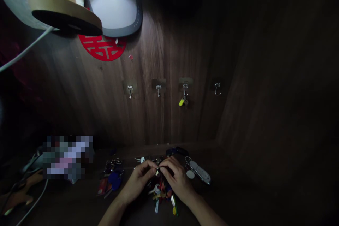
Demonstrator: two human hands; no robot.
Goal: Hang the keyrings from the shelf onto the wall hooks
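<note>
My left hand [140, 179] and my right hand [175, 177] meet above the dark shelf, thumbs and fingers pinched together at one point. A small thing is between the fingertips, too hidden and dark to name; a pale bit shows just below them. Under and between the hands lies a heap of keys [158, 189] with coloured tags and red pieces. Left of my left hand are a blue key fob [114, 180], a red card-like piece [102, 187] and some metal rings [113, 164]. Near my right hand lies a grey-white fob [199, 171] on a ring, beside a white disc [190, 174].
Several metal hooks are fixed to the wooden back panel; one hook [185, 86] carries keys with a yellow tag [181, 102]. A lamp base [66, 9], a grey cap [113, 10] and a red paper cutout [104, 51] are upper left. A white cable [26, 51] crosses the left side.
</note>
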